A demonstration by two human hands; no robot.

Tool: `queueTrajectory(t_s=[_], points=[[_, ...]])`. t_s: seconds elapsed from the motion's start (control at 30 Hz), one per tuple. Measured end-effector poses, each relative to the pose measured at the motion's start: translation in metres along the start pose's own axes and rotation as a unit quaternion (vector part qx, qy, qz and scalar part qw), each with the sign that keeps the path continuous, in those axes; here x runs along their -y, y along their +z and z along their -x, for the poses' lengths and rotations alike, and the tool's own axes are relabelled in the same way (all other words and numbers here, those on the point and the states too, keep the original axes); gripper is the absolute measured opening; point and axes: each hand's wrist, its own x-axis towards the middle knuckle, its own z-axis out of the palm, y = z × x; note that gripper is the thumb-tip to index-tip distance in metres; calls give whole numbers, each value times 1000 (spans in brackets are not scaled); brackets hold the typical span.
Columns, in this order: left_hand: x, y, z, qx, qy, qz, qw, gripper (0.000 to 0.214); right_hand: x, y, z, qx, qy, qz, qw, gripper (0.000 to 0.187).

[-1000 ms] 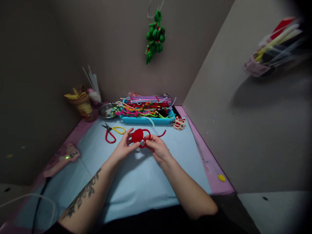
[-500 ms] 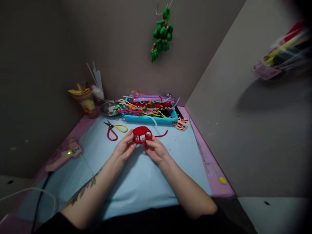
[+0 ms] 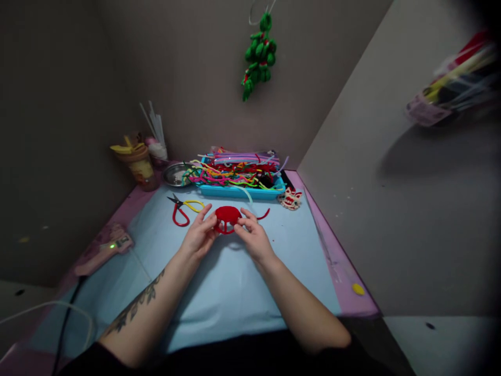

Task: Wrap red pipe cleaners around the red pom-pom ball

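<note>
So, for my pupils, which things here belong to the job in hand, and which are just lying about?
Likely the job:
red fuzzy openwork piece, between left hand and right hand
black-bladed scissors with red and yellow handles
pink glue gun with green light
blue plastic tray of multicoloured fuzzy strands

Probably just lying or hanging about:
small yellow disc
green fuzzy ornament

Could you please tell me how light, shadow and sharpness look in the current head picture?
Head view: light is dim, the left wall darker than the right wall; the red piece is clear in outline, its fine texture lost; the holder at upper right is smeared, its shadow soft-edged.
</note>
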Motion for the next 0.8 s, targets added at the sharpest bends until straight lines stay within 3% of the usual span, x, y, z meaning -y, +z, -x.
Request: queueTrajectory(t_s=[0.1,0.2,0.27,0.37,0.57,0.7,0.8], points=[[1,3,2,-20,22,-6,1000,54,-2,3,-2,23,10,-48,999,19],[0,4,3,-49,0,21,999,38,-3,5,-4,22,6,-120,993,21],[0,3,4,-10,-64,21,998,27,-3,4,-5,22,-2,-136,990,20],[2,2,6,72,-105,4,992,34,-4,3,-6,19,-17,-123,992,17],[17,3,9,106,53,-120,986,64,-5,9,-10,11,35,-265,964,19],[26,4,9,78,110,-233,963,34,-8,15,-8,31,66,-308,948,24],[26,2,10,69,149,-284,945,24,-6,17,-4,44,80,-324,942,22]])
